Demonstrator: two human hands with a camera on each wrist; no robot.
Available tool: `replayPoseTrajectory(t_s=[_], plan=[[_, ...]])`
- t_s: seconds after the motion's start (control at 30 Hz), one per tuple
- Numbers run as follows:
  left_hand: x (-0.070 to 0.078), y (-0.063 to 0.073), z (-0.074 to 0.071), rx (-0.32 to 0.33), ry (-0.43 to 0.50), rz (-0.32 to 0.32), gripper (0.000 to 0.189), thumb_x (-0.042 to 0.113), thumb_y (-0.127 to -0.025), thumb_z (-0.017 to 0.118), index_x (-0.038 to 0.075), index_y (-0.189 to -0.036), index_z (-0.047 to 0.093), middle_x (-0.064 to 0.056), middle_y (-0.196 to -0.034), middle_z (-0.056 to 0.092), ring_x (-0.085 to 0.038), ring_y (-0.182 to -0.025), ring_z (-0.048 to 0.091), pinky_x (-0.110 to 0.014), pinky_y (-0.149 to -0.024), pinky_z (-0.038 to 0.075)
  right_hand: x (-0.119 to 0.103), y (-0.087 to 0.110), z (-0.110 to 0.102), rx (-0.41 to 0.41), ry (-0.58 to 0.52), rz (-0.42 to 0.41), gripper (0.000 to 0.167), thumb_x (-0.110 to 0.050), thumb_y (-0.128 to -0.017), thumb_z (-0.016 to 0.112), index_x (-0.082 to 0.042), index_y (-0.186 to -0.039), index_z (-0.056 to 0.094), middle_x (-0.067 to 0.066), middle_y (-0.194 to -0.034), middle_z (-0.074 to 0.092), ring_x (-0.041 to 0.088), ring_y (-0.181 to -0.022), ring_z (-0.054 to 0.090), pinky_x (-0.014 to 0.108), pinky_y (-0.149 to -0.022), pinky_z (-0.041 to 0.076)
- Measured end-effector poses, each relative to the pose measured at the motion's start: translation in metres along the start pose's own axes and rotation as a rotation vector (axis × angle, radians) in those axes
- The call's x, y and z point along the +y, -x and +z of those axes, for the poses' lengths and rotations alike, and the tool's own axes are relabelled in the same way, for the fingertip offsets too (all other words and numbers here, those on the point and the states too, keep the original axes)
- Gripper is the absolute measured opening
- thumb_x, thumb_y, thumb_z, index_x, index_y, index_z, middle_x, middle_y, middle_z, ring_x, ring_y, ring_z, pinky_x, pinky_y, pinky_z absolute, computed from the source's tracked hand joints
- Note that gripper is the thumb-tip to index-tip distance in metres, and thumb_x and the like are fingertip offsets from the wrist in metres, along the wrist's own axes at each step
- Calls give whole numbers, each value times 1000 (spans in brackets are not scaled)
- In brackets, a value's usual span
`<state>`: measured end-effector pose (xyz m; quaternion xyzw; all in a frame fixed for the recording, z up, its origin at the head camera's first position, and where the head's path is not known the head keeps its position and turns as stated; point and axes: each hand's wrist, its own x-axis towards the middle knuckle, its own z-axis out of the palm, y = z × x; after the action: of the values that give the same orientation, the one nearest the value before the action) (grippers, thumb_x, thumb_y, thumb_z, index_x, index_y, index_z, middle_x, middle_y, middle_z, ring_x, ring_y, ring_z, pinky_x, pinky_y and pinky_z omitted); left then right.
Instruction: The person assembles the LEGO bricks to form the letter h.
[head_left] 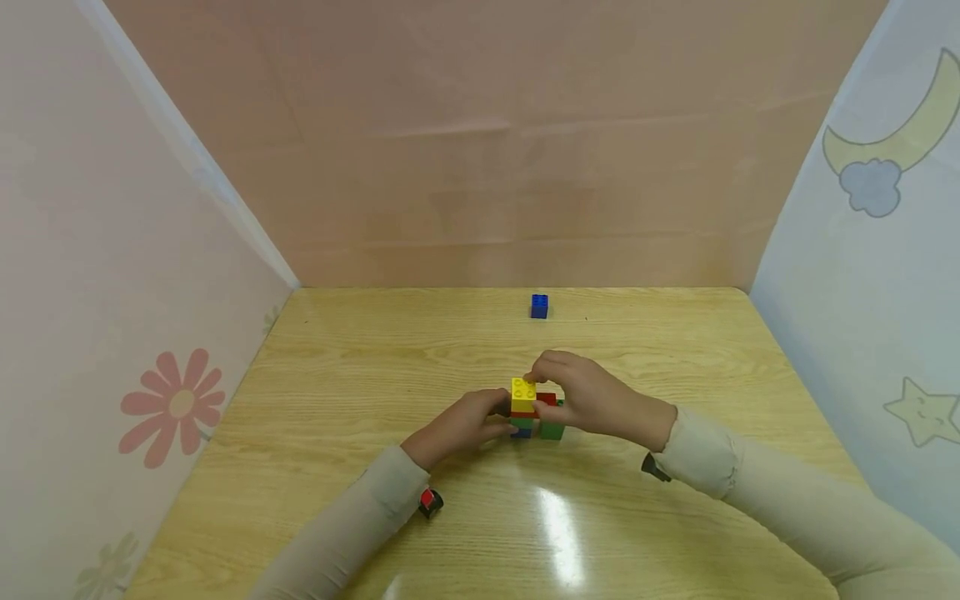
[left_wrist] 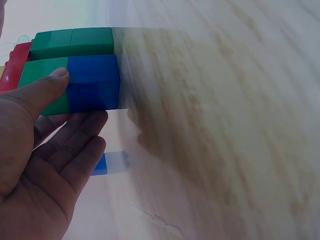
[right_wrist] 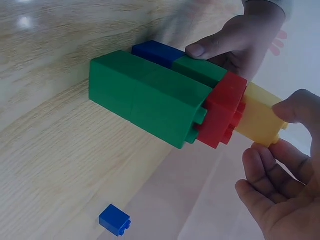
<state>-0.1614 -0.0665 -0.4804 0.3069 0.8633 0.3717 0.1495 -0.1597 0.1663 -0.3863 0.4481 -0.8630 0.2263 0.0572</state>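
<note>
A small toy-brick build stands on the table, with two columns side by side. One column has a green brick [left_wrist: 42, 70] over a blue brick [left_wrist: 95, 82]; the other is two stacked green bricks [right_wrist: 145, 100]. A red brick [right_wrist: 222, 107] bridges both columns, its studs partly bare. On top, at the left end, sits a yellow brick [head_left: 522, 400]. My left hand [head_left: 465, 423] holds the green-and-blue column, thumb on one side and fingers on the other. With thumb and fingertips, my right hand [head_left: 596, 398] pinches the yellow brick from the right.
A loose blue brick [head_left: 539, 307] lies near the back edge of the wooden table [head_left: 390, 342]. Pale decorated walls stand at left and right, and a tan panel [head_left: 480, 183] rises behind. Dark wrist devices [head_left: 430, 503] hang under both sleeves.
</note>
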Motion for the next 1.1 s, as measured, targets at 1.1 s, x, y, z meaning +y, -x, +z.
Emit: replayPoseTrajectory(t_s=[1.1], plan=[[-2, 0, 0, -14, -16, -6, 28, 28, -93, 67, 20, -119, 59, 13, -115, 65, -3, -109, 59, -25, -95, 47, 0, 1, -2, -65, -79, 83, 27, -22, -84, 77, -12, -108, 68, -4, -99, 63, 10, -88, 60, 32, -78, 55]])
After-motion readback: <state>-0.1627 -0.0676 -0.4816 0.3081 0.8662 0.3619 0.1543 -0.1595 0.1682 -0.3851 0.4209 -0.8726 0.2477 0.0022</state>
